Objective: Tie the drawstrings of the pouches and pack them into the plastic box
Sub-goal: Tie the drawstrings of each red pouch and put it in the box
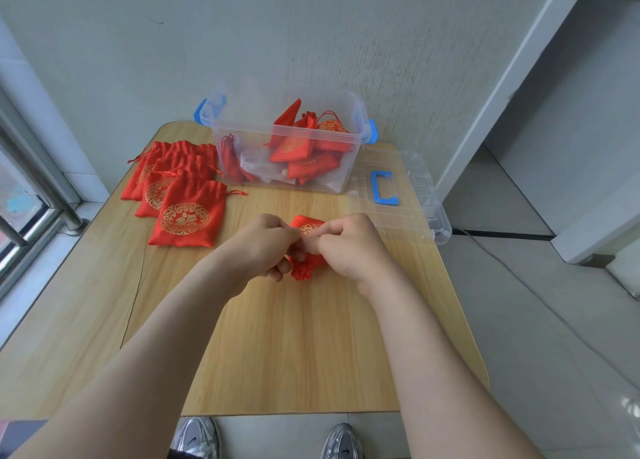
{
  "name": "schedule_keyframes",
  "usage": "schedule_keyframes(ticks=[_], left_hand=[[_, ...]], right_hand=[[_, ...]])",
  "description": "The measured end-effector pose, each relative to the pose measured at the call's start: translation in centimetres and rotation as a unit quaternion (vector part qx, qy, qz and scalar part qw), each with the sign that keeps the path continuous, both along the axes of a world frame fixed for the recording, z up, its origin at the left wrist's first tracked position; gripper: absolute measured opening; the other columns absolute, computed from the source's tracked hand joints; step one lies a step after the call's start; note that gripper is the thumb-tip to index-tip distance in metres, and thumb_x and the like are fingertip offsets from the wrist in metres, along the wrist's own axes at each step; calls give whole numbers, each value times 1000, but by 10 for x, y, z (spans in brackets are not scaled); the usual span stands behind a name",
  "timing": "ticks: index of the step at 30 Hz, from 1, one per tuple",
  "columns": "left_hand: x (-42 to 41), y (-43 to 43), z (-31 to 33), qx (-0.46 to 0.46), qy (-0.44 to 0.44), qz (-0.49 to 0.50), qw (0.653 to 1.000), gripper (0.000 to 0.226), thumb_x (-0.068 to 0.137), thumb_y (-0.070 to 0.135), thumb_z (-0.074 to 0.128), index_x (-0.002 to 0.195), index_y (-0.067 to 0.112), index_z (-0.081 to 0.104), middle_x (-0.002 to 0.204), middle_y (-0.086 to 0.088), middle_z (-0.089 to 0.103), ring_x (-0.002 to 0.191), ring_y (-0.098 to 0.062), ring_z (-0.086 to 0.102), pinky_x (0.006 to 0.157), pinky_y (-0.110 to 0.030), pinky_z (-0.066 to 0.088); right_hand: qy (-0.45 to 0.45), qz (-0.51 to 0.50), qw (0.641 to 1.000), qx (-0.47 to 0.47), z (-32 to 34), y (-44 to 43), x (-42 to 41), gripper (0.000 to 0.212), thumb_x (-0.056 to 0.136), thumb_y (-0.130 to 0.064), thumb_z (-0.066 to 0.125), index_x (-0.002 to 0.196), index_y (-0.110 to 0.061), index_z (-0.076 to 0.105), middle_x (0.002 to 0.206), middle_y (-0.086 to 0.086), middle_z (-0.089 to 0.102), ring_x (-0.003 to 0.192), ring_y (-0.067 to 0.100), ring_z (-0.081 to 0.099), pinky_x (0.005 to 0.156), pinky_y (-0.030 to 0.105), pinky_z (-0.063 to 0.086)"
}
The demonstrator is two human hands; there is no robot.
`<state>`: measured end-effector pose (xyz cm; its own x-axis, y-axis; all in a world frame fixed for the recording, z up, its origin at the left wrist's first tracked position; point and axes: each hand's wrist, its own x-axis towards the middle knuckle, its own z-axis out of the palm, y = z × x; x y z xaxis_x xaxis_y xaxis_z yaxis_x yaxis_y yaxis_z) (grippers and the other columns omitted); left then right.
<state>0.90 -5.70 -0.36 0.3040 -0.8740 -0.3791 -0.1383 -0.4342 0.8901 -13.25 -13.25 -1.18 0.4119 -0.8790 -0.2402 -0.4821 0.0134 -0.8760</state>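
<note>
1 red pouch [306,228] sits at mid-table, its gathered neck turned near. The left hand [266,243] and right hand [349,247] pinch it with curled fingers, apparently for knotting. Untied pouches [183,195] wait stacked at the left. The plastic box [242,136] stands open at the far side, part-filled.

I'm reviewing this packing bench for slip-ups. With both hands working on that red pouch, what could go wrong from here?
1. The left hand and right hand pinch the pouch close together and hide its cords, so the knot might end up loose.
2. The lid overhangs the right edge of the table; a reaching arm could knock it off.
3. The packed pouches lie jumbled in the plastic box, so the stack of pouches may not all fit.
</note>
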Motion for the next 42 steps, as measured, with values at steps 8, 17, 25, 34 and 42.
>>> schedule_keyframes(ticks=[8,17,25,34,42], left_hand=[[12,5,-5,-7,62,-13,998,18,102,14,70,108,-3,72,92,-11,79,64,-11,63,57,-23,54],[9,8,0,-21,63,-16,998,10,91,10,81,93,0,82,92,-16,80,78,-17,73,72,-26,64],[9,6,1,-11,-9,2,1000,12,92,4,74,84,-5,79,85,-20,78,73,-23,75,68,-30,64],[5,11,6,-16,-131,-104,986,10,90,5,74,82,2,80,75,-10,79,70,-20,79,67,-22,62],[9,11,2,-9,-90,-87,992,12,94,10,76,86,3,81,79,-11,79,70,-18,77,67,-25,62]], right_hand=[[10,-6,999,35,8,-1,2,14,84,-20,73,78,-8,78,71,-3,73,79,21,66,72,36,50],[10,-10,999,35,7,-2,-1,11,89,-16,70,80,-11,70,76,-1,61,77,19,54,64,32,40],[38,18,999,-15,1,-6,-3,15,90,-15,63,88,-9,77,83,-4,68,86,18,61,81,37,52],[-65,29,996,-48,4,-2,0,9,92,-11,70,90,-19,75,59,-8,62,61,12,58,68,33,50],[-120,29,992,-14,6,-1,-5,30,90,-4,73,111,-26,68,89,0,79,84,15,74,85,38,62]])
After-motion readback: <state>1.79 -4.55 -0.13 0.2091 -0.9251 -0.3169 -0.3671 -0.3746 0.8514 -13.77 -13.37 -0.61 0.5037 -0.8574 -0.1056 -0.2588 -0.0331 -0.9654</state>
